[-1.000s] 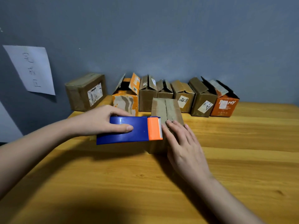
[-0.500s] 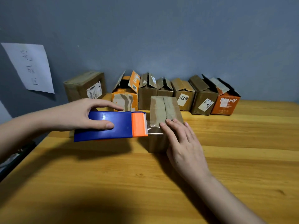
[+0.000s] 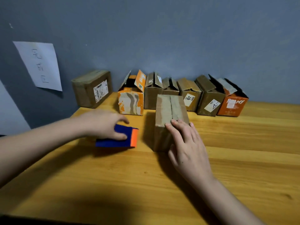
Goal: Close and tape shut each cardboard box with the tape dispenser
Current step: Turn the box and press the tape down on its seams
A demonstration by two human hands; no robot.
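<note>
1. Eight cardboard boxes stand on a wooden table point(image 3: 243, 159) against a grey-blue wall point(image 3: 162, 38): one in front, six in a row at the back, one apart at the far left.
2. The front box point(image 3: 170, 111), brown, has its top flaps folded down and meeting at a centre seam; what it holds cannot be seen.
3. A person's right hand point(image 3: 188, 148) rests on the near end of that box, its straight fingers point(image 3: 178, 125) pressing the top edge.
4. The left hand point(image 3: 103, 122) grips the single tape dispenser point(image 3: 120, 138), blue with an orange end, thumb on its near side and fingers over the top. The dispenser is low over the table, just left of the front box and not touching it.
5. In the back row, the orange-and-white box point(image 3: 131, 101) at the left end has raised flaps and a dark interior, its contents not visible.
6. Next to it, four brown boxes have flaps part-raised: a tall one point(image 3: 152, 95), a short one point(image 3: 170, 88), one labelled "07" point(image 3: 190, 95) and one with a white label point(image 3: 209, 101).
7. The orange box point(image 3: 232, 104) closes the row at the right, flaps up.
8. The far-left box point(image 3: 92, 88) is closed, with a white label on its end.
9. One sheet of paper point(image 3: 40, 65) with handwriting hangs on the wall at left.
</note>
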